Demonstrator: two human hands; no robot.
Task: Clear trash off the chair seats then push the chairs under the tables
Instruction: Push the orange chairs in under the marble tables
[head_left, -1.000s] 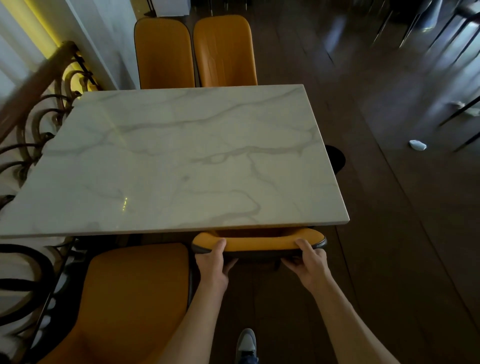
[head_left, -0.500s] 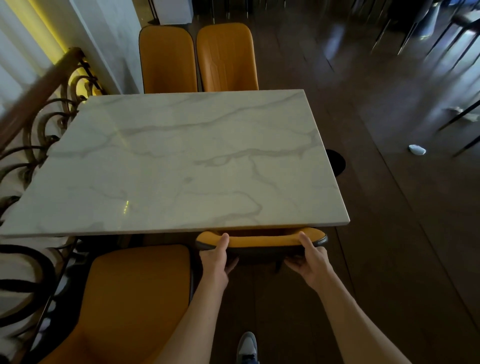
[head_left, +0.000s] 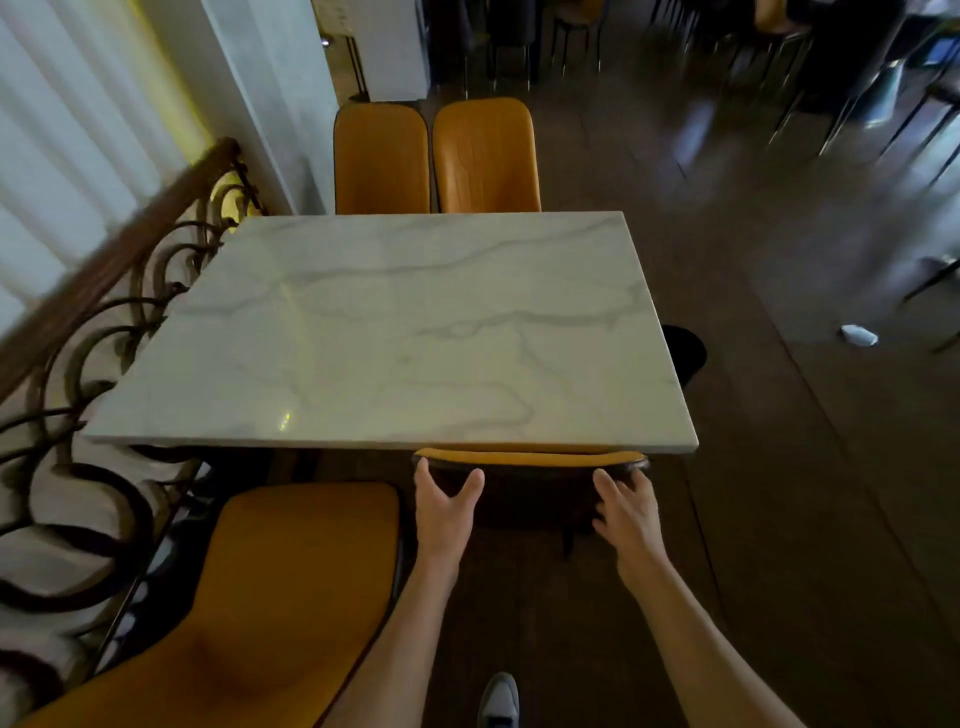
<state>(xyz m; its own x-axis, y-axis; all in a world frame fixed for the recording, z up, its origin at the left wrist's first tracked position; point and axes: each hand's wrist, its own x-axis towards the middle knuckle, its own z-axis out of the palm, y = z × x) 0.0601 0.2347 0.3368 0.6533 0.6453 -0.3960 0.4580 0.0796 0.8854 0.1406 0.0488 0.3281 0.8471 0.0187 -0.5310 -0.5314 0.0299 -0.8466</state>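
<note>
Orange chair (head_left: 530, 458) sits tucked at the tabletop's (head_left: 395, 332) near edge; both hands (head_left: 448, 506) (head_left: 626, 512) spread wide, fingertips touching its back—pushing harder risks pinching fingers.

Dim room; daylight from curtained window (head_left: 62, 156) at left, glare on marble tabletop (head_left: 395, 332), edges warped, background chairs blurred.

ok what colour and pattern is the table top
The table top is white marble with thin grey veins, seen best in the head view.
</note>
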